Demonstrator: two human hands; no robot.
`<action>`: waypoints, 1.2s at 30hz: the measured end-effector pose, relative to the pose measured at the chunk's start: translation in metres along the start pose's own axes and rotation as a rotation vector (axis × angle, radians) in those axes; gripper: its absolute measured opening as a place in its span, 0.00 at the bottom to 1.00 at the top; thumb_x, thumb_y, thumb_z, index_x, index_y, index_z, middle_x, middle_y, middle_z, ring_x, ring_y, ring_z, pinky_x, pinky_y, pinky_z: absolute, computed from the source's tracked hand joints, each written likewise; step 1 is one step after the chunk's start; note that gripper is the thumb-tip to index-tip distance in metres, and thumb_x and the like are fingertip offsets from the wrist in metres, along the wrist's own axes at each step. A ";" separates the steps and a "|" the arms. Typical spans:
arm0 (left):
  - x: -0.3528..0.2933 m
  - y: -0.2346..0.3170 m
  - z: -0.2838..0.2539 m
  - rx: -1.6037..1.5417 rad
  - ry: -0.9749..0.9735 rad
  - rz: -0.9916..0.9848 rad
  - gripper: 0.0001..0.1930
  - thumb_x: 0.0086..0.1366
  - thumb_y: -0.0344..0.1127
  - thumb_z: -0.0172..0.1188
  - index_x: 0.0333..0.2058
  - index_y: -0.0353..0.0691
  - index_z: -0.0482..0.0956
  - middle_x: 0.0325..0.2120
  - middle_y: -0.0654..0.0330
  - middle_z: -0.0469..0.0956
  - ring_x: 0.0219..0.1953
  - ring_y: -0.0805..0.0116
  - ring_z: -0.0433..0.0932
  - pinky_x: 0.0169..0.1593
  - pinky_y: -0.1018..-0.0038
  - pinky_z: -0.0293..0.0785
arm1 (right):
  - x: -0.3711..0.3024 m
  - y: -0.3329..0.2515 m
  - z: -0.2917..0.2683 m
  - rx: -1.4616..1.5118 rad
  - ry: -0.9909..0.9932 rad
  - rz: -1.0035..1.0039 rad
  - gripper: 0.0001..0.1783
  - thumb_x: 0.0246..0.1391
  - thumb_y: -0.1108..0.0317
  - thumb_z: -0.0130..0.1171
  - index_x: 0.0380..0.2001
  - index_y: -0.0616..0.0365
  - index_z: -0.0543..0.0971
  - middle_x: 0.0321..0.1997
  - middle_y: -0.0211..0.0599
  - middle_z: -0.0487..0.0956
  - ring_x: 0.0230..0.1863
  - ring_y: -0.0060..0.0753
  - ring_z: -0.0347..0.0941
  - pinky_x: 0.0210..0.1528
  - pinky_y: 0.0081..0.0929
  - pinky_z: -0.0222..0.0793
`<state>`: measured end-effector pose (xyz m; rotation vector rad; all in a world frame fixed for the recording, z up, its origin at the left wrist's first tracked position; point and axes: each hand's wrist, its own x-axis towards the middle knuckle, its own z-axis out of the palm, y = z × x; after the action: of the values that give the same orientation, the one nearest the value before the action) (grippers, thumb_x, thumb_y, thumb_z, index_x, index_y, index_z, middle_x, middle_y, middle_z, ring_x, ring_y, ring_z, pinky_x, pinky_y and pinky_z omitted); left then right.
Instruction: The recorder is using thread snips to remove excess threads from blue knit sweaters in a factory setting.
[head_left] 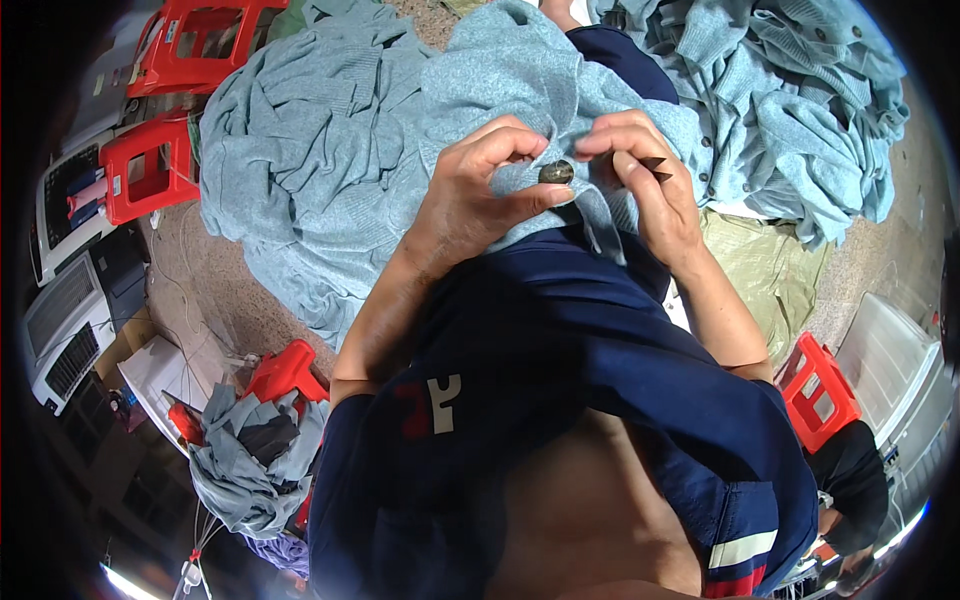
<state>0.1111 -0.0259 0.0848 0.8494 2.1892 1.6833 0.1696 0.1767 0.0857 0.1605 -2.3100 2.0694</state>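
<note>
A light blue knitted cardigan [500,80] lies across my lap. My left hand [480,195] pinches its edge and a dark round button [556,172] between thumb and fingers. My right hand [640,175] grips the same fabric edge right beside the button, and a small dark pointed tool [655,165] sticks out from its fingers. Both hands almost touch each other above my dark blue shorts [560,330].
More blue cardigans are piled at the upper left [290,150] and upper right [790,110]. Red plastic stools [150,165] stand at left, another [820,385] at right. A bundle of grey-blue cloth [255,460] rests on a red stool lower left. A pale sack [765,270] lies at right.
</note>
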 end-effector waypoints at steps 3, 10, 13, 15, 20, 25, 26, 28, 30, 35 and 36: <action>0.002 0.000 0.002 0.020 -0.023 0.030 0.19 0.48 0.39 0.74 0.33 0.36 0.76 0.28 0.61 0.76 0.31 0.69 0.77 0.35 0.75 0.74 | -0.002 -0.022 -0.006 -0.436 -0.070 0.149 0.12 0.59 0.68 0.51 0.45 0.59 0.70 0.31 0.42 0.77 0.34 0.44 0.77 0.36 0.32 0.69; 0.006 0.009 -0.001 0.123 -0.073 0.046 0.19 0.46 0.37 0.75 0.32 0.35 0.76 0.28 0.60 0.76 0.30 0.67 0.77 0.34 0.75 0.74 | -0.001 -0.031 -0.021 -0.578 -0.214 0.057 0.15 0.58 0.62 0.56 0.43 0.58 0.68 0.33 0.45 0.75 0.35 0.50 0.75 0.36 0.39 0.69; 0.007 0.007 0.000 0.125 -0.077 0.074 0.19 0.46 0.37 0.75 0.33 0.35 0.76 0.28 0.60 0.77 0.30 0.67 0.77 0.34 0.75 0.74 | 0.000 -0.028 -0.021 -0.529 -0.240 0.006 0.11 0.57 0.65 0.57 0.38 0.60 0.72 0.32 0.43 0.74 0.34 0.50 0.74 0.35 0.39 0.69; 0.007 0.006 -0.001 0.132 -0.089 0.073 0.19 0.46 0.36 0.75 0.33 0.34 0.77 0.28 0.59 0.77 0.30 0.66 0.78 0.33 0.75 0.75 | 0.001 -0.026 -0.021 -0.500 -0.253 -0.046 0.10 0.56 0.67 0.58 0.36 0.62 0.73 0.31 0.42 0.73 0.33 0.49 0.73 0.35 0.38 0.69; 0.009 0.008 -0.001 0.155 -0.118 0.077 0.17 0.46 0.34 0.74 0.33 0.34 0.77 0.28 0.60 0.77 0.31 0.69 0.77 0.34 0.76 0.74 | 0.004 -0.024 -0.021 -0.572 -0.217 -0.174 0.08 0.52 0.69 0.60 0.32 0.62 0.76 0.30 0.41 0.72 0.33 0.46 0.73 0.33 0.36 0.69; 0.010 0.007 0.002 0.146 -0.123 0.076 0.17 0.46 0.32 0.74 0.32 0.34 0.77 0.28 0.61 0.76 0.31 0.71 0.76 0.34 0.77 0.73 | 0.004 -0.021 -0.018 -0.624 -0.219 -0.222 0.07 0.51 0.70 0.61 0.31 0.61 0.76 0.30 0.40 0.73 0.33 0.44 0.73 0.33 0.36 0.69; 0.010 0.006 0.003 0.147 -0.124 0.084 0.17 0.46 0.32 0.74 0.32 0.34 0.77 0.28 0.61 0.76 0.31 0.71 0.76 0.34 0.77 0.72 | 0.004 -0.021 -0.017 -0.635 -0.226 -0.224 0.07 0.50 0.70 0.61 0.31 0.61 0.76 0.30 0.39 0.73 0.34 0.44 0.73 0.33 0.36 0.70; 0.009 0.006 0.002 0.148 -0.125 0.092 0.17 0.46 0.32 0.74 0.32 0.34 0.77 0.28 0.61 0.76 0.31 0.71 0.76 0.34 0.77 0.72 | 0.005 -0.020 -0.017 -0.638 -0.229 -0.235 0.07 0.50 0.70 0.61 0.31 0.61 0.76 0.30 0.39 0.73 0.34 0.44 0.73 0.33 0.35 0.70; 0.008 0.007 0.002 0.136 -0.126 0.065 0.17 0.46 0.32 0.74 0.33 0.34 0.77 0.29 0.61 0.76 0.31 0.72 0.76 0.34 0.76 0.73 | 0.005 -0.018 -0.018 -0.643 -0.231 -0.246 0.06 0.51 0.70 0.61 0.31 0.60 0.75 0.30 0.40 0.73 0.34 0.44 0.73 0.33 0.35 0.70; 0.009 0.005 -0.002 0.157 -0.126 0.034 0.17 0.47 0.33 0.73 0.33 0.34 0.78 0.29 0.60 0.77 0.31 0.69 0.77 0.35 0.75 0.74 | 0.002 -0.010 -0.017 -0.423 -0.177 -0.201 0.14 0.48 0.69 0.63 0.38 0.60 0.75 0.37 0.39 0.72 0.37 0.40 0.73 0.38 0.31 0.70; 0.010 0.005 -0.002 0.153 -0.124 0.025 0.16 0.48 0.35 0.73 0.32 0.33 0.78 0.29 0.58 0.78 0.31 0.66 0.78 0.34 0.74 0.76 | 0.000 -0.010 -0.017 -0.358 -0.163 -0.177 0.17 0.47 0.69 0.64 0.41 0.60 0.74 0.40 0.39 0.72 0.39 0.39 0.72 0.40 0.30 0.70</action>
<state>0.1038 -0.0207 0.0914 0.9953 2.2529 1.4465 0.1698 0.1922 0.0975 0.5150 -2.6022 1.5866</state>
